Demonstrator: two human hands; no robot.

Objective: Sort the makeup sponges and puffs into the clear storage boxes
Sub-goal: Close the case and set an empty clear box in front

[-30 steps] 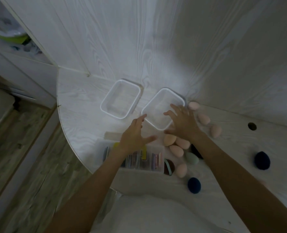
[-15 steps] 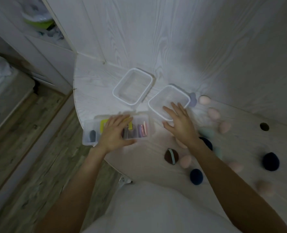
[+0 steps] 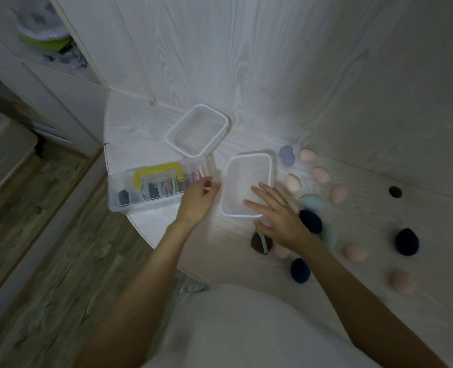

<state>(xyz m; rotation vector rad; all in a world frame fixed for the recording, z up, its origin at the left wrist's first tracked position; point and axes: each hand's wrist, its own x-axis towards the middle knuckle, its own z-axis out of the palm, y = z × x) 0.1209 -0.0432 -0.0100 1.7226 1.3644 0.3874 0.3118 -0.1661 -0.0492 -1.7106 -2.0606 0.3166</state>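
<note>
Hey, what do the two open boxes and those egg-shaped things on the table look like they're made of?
The near open box and the far open box: probably clear glossy plastic, since the table grain shows through their walls. The pink egg shapes and dark blue ones: likely matte foam sponge, with no shine.

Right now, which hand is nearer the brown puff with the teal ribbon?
Right. The right hand hovers just above the brown puff, its thumb almost over it. The left hand is farther off, at the end of the yellow-handled case.
</note>
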